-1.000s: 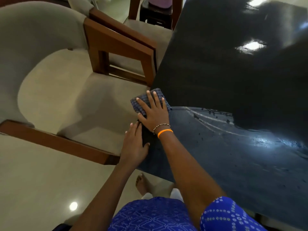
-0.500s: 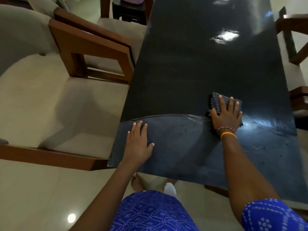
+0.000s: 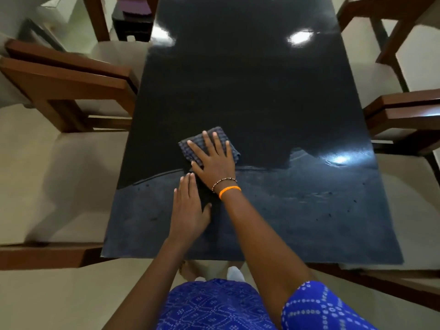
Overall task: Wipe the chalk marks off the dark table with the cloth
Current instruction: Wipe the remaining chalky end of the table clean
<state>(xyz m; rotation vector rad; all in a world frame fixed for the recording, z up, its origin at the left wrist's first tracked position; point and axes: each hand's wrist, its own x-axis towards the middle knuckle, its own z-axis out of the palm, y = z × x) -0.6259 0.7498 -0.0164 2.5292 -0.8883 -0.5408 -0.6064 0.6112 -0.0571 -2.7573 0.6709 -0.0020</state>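
The dark bench point(image 3: 250, 96) fills the middle of the view, glossy and hard, with ceiling lights reflected in its far half and upholstered wooden chairs point(image 3: 69, 91) drawn up on both sides. A curved boundary is seen across it: beyond the line the surface reads deep black, while the nearer band looks duller, bluish and speckled with small dark spots. No distinct chalk lines can be made out, so it cannot be told which part has been wiped.

The checked cloth point(image 3: 204, 142) lies folded into a small pad on the bench, right at that boundary and a little left of centre. It is judged to be light, soft and limp, and likely to slide freely over the polished top, so it would be controlled by downward pressure rather than by pinching; the flat of the palm over its middle is the sensible place for the grip.

That is how it is held. The right hand point(image 3: 214, 163), wearing an orange band and a beaded bracelet, is spread flat on the cloth, fingers extended, nothing clasped. The left hand point(image 3: 189, 210) is laid palm-down on the bare bench just beside the right wrist, open and empty, apparently as a brace.
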